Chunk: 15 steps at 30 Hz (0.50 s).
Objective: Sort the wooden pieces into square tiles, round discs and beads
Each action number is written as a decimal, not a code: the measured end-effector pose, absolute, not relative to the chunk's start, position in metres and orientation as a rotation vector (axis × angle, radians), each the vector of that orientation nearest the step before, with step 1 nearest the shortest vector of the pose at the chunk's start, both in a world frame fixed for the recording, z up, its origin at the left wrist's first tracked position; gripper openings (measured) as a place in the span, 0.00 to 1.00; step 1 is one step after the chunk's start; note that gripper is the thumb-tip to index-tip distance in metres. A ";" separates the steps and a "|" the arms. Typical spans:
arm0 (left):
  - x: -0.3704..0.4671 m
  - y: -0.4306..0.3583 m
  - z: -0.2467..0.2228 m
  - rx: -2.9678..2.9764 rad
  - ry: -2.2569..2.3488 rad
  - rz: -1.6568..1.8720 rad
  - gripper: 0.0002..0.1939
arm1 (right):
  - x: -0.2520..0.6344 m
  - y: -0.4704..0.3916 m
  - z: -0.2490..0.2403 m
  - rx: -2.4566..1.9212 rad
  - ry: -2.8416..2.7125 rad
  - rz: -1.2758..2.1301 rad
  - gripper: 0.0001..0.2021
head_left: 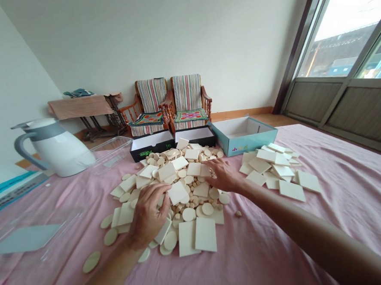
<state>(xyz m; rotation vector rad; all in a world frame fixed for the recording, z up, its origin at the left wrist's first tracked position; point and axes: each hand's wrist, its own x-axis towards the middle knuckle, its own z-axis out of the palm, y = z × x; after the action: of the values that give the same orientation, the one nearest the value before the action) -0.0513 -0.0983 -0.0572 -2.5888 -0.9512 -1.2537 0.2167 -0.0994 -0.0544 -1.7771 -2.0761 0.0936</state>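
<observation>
A wide pile of pale wooden squares, discs and small pieces (189, 215) covers the middle of the pink cloth (249, 259). My left hand (148, 211) is at the pile's left side, its thumb and fingers curved around the edge of a square piece (178, 193). At the pile's right side, my right hand (223, 175) reaches in with its fingertips at another square (204, 170); some fingertips are hidden among the pieces. A second heap of squares (284, 171) lies to the right of my right hand.
Behind the pile stand two black boxes (153, 147) and a light blue box (253, 143), all open-topped. A white and grey jug (62, 150), clear plastic trays (28, 238) and a blue-white package (9, 192) are on the left. Two chairs (187, 95) stand beyond.
</observation>
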 end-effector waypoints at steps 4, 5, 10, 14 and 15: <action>-0.052 -0.097 -0.058 -2.594 -0.952 -1.254 0.10 | 0.207 -0.094 -0.044 -1.911 -2.066 0.096 0.25; -0.052 -0.097 -0.059 -2.597 -0.951 -1.254 0.10 | 0.206 -0.092 -0.044 -1.922 -2.060 0.104 0.24; -0.054 -0.096 -0.062 -2.599 -0.946 -1.239 0.10 | 0.207 -0.091 -0.049 -1.957 -1.967 0.143 0.24; -0.055 -0.095 -0.061 -2.597 -0.952 -1.241 0.10 | 0.217 -0.105 -0.051 -1.968 -1.930 -0.053 0.23; -0.055 -0.095 -0.061 -2.596 -0.954 -1.242 0.10 | 0.222 -0.110 -0.050 -1.979 -1.918 -0.123 0.22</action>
<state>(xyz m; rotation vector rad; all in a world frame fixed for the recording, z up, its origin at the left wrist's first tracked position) -0.0546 -0.0949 -0.0612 -2.5962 -0.9543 -1.2419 0.2222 -0.1102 -0.0504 -1.9788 -1.9182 -0.1234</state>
